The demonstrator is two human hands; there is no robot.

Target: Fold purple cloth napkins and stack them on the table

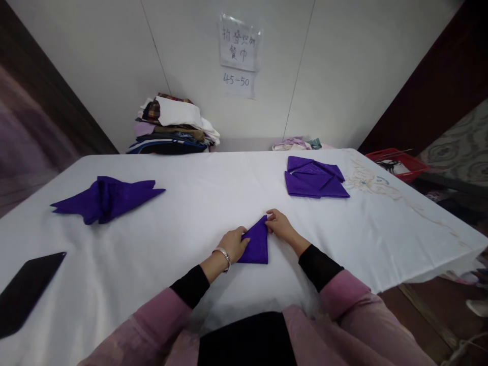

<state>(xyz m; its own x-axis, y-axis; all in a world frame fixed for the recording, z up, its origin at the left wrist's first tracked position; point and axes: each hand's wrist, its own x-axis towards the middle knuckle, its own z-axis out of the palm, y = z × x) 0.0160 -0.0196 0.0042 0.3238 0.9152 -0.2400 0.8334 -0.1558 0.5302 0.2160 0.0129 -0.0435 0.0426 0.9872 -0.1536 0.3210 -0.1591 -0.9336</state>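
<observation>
On the surface, left hand grips the purple cloth; right hand pinches its top corner: keep it flat.

near cloth is purple (deep, bluish) | tablecloth is white, floral at right | far-right basket is red

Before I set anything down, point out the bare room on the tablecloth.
One patch of tablecloth lies beyond the left hand, between the left napkin and the right napkin. Another lies right of the right hand, nearer than the right napkin. Crowded: the near middle, where both hands meet the small napkin.
</observation>
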